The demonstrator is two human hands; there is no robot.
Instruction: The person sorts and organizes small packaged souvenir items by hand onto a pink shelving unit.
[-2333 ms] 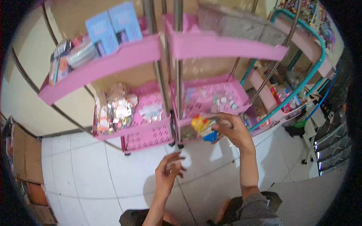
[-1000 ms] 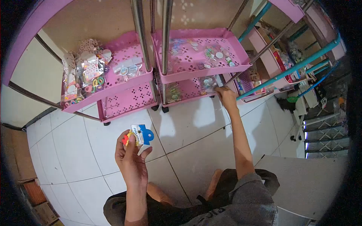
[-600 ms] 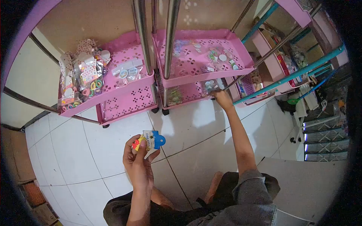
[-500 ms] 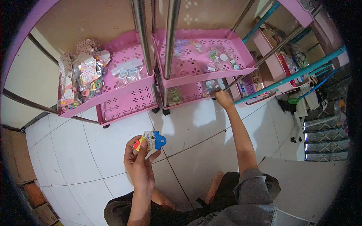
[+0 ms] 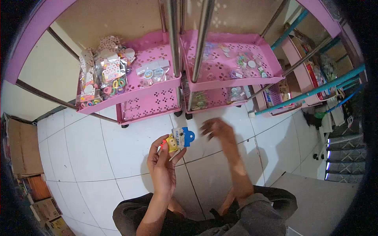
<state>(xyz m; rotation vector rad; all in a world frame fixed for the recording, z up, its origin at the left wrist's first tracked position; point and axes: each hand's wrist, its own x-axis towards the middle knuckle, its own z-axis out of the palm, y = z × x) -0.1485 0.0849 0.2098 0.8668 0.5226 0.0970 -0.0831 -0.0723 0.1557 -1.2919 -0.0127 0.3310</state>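
Left hand (image 5: 163, 161): thumb and fingers closed in a pinch on the carded yellow figure (image 5: 172, 144), held above the floor tiles (image 5: 90, 157) and well apart from the trays.
Header card (image 5: 184, 137): blue and white, projecting beyond the fingertips towards the right.
Right hand (image 5: 220, 131): blurred; fingers parted and loosely bent, near the card but not touching it. I discern nothing between them.
Left trolley (image 5: 134, 97): bagged coloured rings (image 5: 118, 83) crowd one end; flat packets (image 5: 153, 74) lie beside them.
Right trolley (image 5: 236, 84): small packets above; a clear packet (image 5: 237, 93) in the tray below.
Possible faults: I judge the pinch narrow, so a knock from the right hand on the card's free edge could twist or dislodge the figure; a hurried reach could strike the steel upright (image 5: 202, 39).
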